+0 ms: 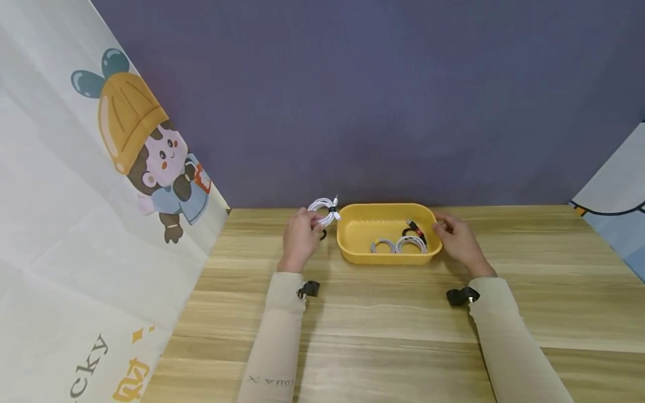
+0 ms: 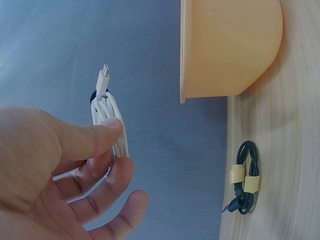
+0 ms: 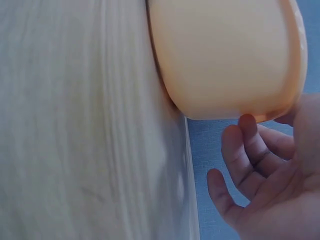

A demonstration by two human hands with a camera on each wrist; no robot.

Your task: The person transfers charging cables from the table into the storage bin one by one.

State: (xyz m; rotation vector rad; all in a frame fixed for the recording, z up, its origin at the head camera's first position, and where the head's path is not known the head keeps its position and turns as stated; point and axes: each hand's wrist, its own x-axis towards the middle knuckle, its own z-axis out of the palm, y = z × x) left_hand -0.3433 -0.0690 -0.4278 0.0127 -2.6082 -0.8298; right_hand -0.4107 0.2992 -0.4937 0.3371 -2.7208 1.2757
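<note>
A coiled white cable (image 1: pixel 322 211) with a black tie is pinched between the thumb and fingers of my left hand (image 1: pixel 299 238), left of the yellow bin (image 1: pixel 388 258). In the left wrist view, a metal-tipped plug (image 2: pixel 103 80) points up from that coil. My right hand (image 1: pixel 459 240) grips the bin's right rim, thumb at the edge and fingers against the outer wall. Inside the bin lie a white cable coil (image 1: pixel 411 240), a smaller pale coil (image 1: pixel 383 242) with a yellow tie, and a black cable (image 1: pixel 417 229) with a red mark.
A black cable bundle (image 2: pixel 245 177) with pale yellow ties lies on the wooden table (image 1: pixel 383 324), left of the bin and partly hidden by my left hand in the head view. A dark blue-grey panel (image 1: pixel 373 101) rises behind the table. A printed white curtain (image 1: pixel 60 184) hangs at left.
</note>
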